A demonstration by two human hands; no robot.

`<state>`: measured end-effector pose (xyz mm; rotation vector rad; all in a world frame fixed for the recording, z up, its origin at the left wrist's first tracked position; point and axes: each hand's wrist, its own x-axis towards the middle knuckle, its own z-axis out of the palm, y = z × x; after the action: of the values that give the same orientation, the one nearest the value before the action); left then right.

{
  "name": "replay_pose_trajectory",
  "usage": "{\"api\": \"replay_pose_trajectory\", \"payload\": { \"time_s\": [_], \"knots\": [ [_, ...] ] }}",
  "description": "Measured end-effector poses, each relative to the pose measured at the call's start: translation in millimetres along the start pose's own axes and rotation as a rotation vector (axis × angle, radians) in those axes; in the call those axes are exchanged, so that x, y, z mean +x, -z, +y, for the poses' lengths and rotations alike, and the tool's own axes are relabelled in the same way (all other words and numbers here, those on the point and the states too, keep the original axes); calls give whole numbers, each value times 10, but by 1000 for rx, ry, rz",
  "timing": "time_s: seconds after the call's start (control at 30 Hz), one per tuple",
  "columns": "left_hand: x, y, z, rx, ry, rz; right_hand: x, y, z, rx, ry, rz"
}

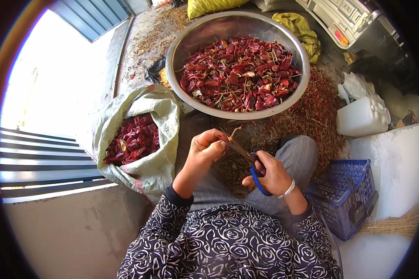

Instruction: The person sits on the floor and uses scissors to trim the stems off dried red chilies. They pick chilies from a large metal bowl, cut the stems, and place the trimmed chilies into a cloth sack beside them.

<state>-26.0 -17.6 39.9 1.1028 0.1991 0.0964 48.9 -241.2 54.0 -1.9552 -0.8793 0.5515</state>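
Observation:
My left hand (206, 148) pinches a dried red chili pepper (223, 137) whose pale, curved stem points up and right. In my right hand (273, 174) is a pair of blue-handled scissors (243, 152), its blades reaching the pepper at the base of the stem. Beyond both hands stands a large steel basin (302, 83) of dried red chilies (237, 75), many with stems. Left of my left hand, a woven sack (167, 139) with a rolled-down rim holds dark red chili pieces (134, 139). My fingers hide part of the pepper.
A heap of stems and chili scraps (317, 108) covers the floor right of the basin. Farther right are a white plastic jug (361, 117), a blue plastic crate (345, 195) and a straw broom (392, 225). Yellow sacks (300, 31) lie behind the basin.

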Motion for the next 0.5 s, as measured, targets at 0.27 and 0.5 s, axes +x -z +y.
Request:
{"api": "replay_pose_trajectory", "payload": {
  "time_s": [0.27, 0.5],
  "knots": [
    [-116, 60, -325, -132, 102, 75, -214, -442, 186, -12, -146, 115],
    [-150, 81, -496, 84, 152, 153, -275, -661, 458, 141, -140, 158]
  ]
}}
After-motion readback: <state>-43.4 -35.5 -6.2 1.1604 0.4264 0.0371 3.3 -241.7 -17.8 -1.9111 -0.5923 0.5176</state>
